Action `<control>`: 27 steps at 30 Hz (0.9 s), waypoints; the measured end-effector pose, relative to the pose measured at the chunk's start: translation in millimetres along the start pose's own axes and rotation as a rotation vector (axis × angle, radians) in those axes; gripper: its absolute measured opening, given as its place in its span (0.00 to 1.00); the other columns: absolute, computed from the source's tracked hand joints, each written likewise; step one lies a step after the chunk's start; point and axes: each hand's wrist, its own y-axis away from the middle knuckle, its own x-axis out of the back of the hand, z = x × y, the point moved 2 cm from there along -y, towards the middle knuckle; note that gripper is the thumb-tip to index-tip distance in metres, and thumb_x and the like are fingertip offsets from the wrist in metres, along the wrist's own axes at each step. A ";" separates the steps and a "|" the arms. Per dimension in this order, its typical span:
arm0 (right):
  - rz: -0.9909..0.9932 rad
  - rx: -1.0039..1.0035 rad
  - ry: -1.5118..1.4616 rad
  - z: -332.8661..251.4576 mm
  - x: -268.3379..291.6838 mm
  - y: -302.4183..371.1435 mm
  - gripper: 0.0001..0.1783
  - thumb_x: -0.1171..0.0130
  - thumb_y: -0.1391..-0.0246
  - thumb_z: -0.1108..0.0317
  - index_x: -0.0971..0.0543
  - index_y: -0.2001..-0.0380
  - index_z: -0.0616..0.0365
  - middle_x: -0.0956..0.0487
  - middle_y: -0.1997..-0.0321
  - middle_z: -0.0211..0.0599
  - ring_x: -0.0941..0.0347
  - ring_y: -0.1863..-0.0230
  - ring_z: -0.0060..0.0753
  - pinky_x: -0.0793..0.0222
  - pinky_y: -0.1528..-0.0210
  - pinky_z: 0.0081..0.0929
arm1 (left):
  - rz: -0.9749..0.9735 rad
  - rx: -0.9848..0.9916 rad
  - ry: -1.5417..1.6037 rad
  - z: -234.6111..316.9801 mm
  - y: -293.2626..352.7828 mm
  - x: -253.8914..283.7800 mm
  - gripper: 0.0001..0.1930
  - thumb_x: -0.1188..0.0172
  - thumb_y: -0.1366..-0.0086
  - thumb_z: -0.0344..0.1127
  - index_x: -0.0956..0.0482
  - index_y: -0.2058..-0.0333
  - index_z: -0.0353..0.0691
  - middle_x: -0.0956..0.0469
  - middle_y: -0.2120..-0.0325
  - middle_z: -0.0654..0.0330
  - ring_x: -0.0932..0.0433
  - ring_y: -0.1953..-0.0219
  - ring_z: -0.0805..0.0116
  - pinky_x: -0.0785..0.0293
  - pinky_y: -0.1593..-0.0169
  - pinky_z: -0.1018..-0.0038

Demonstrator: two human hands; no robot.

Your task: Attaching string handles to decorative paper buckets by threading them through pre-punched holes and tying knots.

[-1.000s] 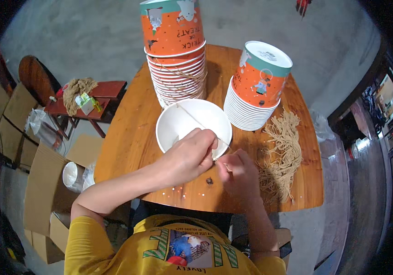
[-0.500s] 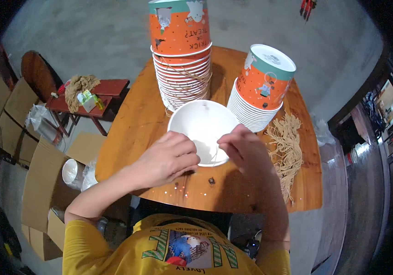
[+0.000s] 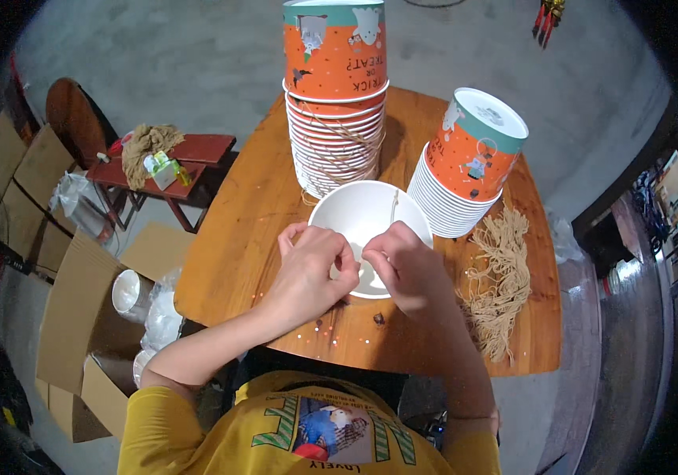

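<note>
A white-walled paper bucket [image 3: 364, 204] stands mouth up on the wooden table [image 3: 224, 273], tipped a little toward me. A short cord end [image 3: 394, 204] shows against its far inner wall. My left hand [image 3: 311, 265] is closed at the bucket's left rim, thumb and forefinger curled over the opening. Across the mouth, my right hand [image 3: 406, 265] is closed in a pinch, its fingertips close to the left thumb. What either hand pinches is too small or hidden to tell. Behind the bucket rises a tall stack of orange printed buckets [image 3: 335, 59], upside down, with cords hanging on their rims.
A shorter upside-down bucket stack [image 3: 465, 158] stands at the right, beside a bundle of tan cords [image 3: 501, 289]. Small bits lie near the front edge. On the left are an open cardboard box [image 3: 78, 309] with white buckets and a red bench [image 3: 204, 148] bearing more cord.
My left hand has turned and curled its fingers further at the rim. Both hands have come closer together. The cord end at the far wall has come into sight. The view has shifted slightly.
</note>
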 end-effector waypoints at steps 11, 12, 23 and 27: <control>0.254 -0.110 0.157 1.0 -6.6 -4.3 0.03 0.42 0.47 0.72 0.25 0.70 0.58 0.26 0.69 0.42 0.26 0.69 0.50 0.30 0.69 0.38 | -0.101 -0.059 -0.003 2.1 5.6 11.9 0.06 0.42 0.47 0.31 0.31 0.76 0.41 0.33 0.79 0.61 0.29 0.65 0.63 0.49 0.41 0.57; 0.254 -0.114 0.155 2.3 -7.1 -4.0 0.03 0.42 0.47 0.72 0.25 0.70 0.58 0.26 0.69 0.42 0.26 0.69 0.50 0.30 0.69 0.38 | -0.105 -0.058 -0.003 2.7 5.7 13.3 0.06 0.42 0.47 0.31 0.31 0.76 0.41 0.33 0.79 0.61 0.29 0.65 0.63 0.49 0.41 0.57; 0.248 -0.025 0.122 3.2 -3.7 -8.7 0.05 0.40 0.49 0.69 0.25 0.72 0.57 0.27 0.71 0.42 0.25 0.68 0.49 0.28 0.68 0.39 | -0.247 -0.498 -0.038 -9.2 14.4 19.2 0.09 0.43 0.46 0.27 0.31 0.65 0.40 0.33 0.68 0.57 0.29 0.59 0.60 0.47 0.38 0.54; 0.232 0.063 0.219 13.8 28.4 -4.8 0.05 0.37 0.49 0.68 0.21 0.71 0.56 0.23 0.71 0.36 0.23 0.71 0.40 0.27 0.67 0.30 | -0.202 -0.480 -0.045 -15.6 3.8 37.5 0.09 0.45 0.45 0.27 0.30 0.64 0.39 0.32 0.67 0.58 0.30 0.58 0.59 0.44 0.39 0.56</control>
